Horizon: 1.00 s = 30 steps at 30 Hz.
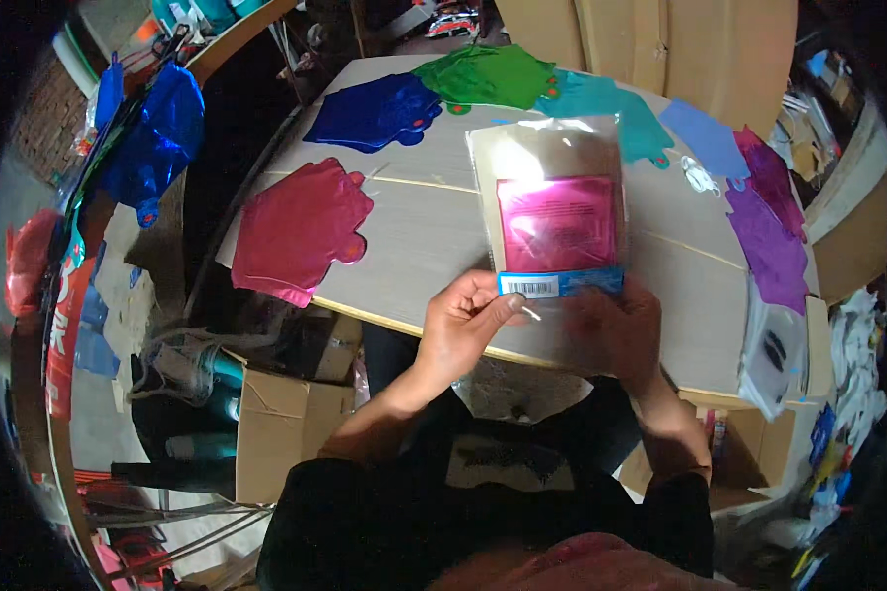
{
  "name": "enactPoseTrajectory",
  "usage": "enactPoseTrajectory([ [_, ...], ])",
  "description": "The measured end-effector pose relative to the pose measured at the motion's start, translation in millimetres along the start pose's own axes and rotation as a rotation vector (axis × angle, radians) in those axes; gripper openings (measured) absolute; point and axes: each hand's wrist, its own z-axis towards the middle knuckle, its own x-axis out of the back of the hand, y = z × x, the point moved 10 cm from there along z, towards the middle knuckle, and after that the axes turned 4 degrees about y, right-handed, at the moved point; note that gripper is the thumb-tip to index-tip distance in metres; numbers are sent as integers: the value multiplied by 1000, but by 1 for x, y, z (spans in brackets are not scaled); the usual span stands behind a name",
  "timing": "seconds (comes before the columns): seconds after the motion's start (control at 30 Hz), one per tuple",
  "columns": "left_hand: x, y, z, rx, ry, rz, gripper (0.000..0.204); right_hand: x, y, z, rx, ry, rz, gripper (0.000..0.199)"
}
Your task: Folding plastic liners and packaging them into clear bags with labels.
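While the pale table [414, 236] carries flat foil balloons along its far rim, I judge the step as opening a clear packet [552, 212] held over its near edge. Left hand [463, 320] pinches the bottom strip; right hand [621, 330] is closed on the packet's lower right corner. Next move, in my judgement: peel the flap.

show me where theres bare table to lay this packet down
The widest bare patch on the table lies between the pink balloon and the packet. A smaller strip sits right of the packet, before the purple balloons. The far edge is crowded: blue balloon, green balloon, teal balloon.
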Motion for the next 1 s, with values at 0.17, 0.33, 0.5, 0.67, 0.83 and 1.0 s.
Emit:
enactPoseTrajectory([
  [0.17,-5,-13,-1,31,54,161,9,13,0,2,-58,-47,-56,20],
  [0.33,5,-23,11,208,122,317,52,54,-14,-1,197,75,-383,38],
  [0.5,4,-8,11,36,23,898,54,199,-59,-65,625,664,-964,27],
  [0.67,-21,13,15,-196,-84,972,34,397,-52,-122,191,1174,-1445,17],
  [0.83,-58,20,17,-501,-187,1117,35,484,-3,-112,-73,1007,-1322,27],
  [1.0,-57,8,18,-429,-197,1076,31,484,-1,-98,-34,1028,-1324,24],
])
